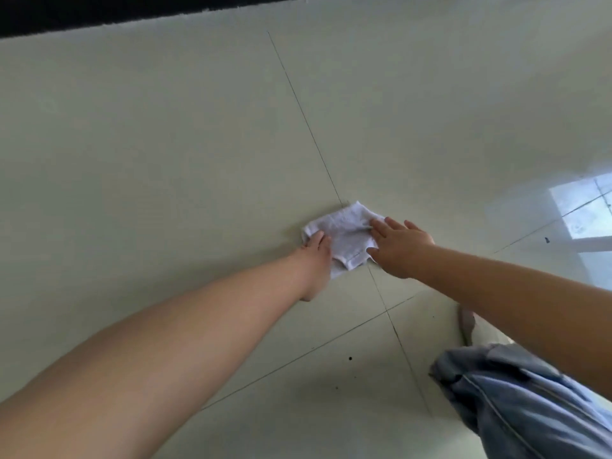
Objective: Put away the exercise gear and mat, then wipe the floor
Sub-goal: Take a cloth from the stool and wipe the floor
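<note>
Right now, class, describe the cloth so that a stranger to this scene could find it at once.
Start from the pale tiled floor and follow the long grout line down to where both arms meet. There lies the cloth, pressed between the left hand and right hand. It is the only white, crumpled thing here.

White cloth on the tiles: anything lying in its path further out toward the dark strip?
Nothing visible does. The left hand and right hand both press the white cloth flat, and the floor beyond it up to the dark strip shows only bare tile.
</note>
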The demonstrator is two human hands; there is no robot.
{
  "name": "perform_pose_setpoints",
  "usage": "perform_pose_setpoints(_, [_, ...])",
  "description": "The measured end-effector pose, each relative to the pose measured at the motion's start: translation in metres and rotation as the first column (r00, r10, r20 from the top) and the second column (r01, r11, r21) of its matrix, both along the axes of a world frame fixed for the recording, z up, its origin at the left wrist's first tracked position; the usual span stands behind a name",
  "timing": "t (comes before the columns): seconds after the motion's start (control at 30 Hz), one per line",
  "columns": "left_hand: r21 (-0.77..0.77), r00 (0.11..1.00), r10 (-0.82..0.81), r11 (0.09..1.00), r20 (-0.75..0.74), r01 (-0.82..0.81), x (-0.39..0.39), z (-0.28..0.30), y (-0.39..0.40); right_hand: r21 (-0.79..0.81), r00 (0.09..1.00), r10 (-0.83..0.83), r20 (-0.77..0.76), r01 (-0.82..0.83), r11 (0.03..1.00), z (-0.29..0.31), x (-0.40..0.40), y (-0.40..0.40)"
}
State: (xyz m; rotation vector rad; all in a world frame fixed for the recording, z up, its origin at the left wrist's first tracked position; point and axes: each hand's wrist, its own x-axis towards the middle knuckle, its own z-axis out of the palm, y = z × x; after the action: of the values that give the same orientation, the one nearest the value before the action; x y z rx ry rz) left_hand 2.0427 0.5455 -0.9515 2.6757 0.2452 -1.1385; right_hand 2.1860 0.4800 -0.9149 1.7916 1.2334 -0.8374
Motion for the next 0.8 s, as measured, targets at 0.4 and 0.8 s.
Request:
perform_pose_setpoints(0.4, [0.032, 0.904, 0.412, 0.908, 0.117, -0.418, 0.179, -0.001, 0.06, 0.45, 0.953, -0.213, -0.217, 0.291, 0.844, -0.039, 0.164, 0.061])
perform_pose_setpoints(0.8, [0.087, 0.788, 0.616, 0.786, -0.016, -0.612, 0.065, 0.005, 0.032, 0.509, 0.829, 0.156, -0.536, 0.17, 0.844, -0.047, 0.093, 0.029])
